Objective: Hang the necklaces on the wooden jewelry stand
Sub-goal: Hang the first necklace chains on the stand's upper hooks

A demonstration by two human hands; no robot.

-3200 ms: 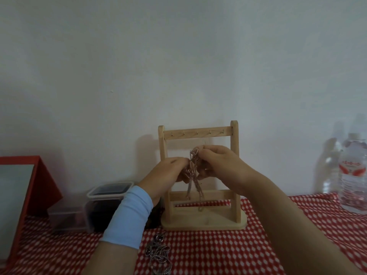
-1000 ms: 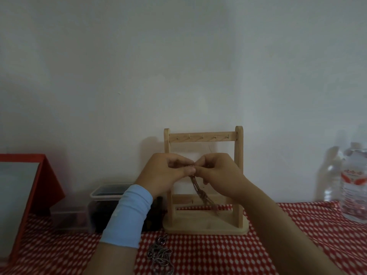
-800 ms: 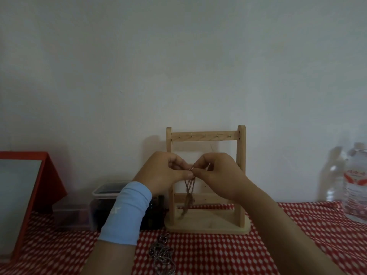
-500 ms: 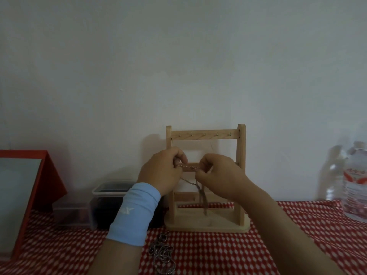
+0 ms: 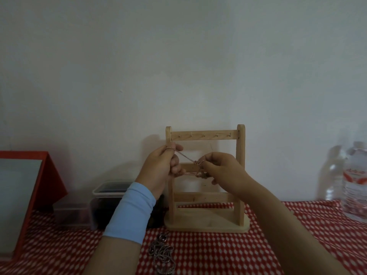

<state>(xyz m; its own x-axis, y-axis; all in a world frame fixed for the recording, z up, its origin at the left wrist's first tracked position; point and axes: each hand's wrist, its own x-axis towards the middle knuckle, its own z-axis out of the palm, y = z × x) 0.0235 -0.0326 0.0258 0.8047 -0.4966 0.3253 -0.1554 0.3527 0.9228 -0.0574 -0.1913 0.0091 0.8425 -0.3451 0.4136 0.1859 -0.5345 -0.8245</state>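
- Necklace chain [image 5: 185, 158], rose-gold, is stretched in the air between both hands, in front of the wooden jewelry stand [image 5: 241, 175] and below its hook row.
- Left hand [image 5: 159, 169] has its fingers curled round one end.
- Right hand [image 5: 223, 169] pinches the bunched part.
- Silver necklaces [image 5: 161, 253] lie heaped on the red checked tablecloth [image 5: 218, 255] before the stand.
- Plastic container [image 5: 107, 195] sits left of the stand, water bottle [image 5: 355, 185] far right.

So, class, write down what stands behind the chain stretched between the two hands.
The wooden jewelry stand: behind the chain shows its middle rail. The left hand and right hand cover that rail's ends.
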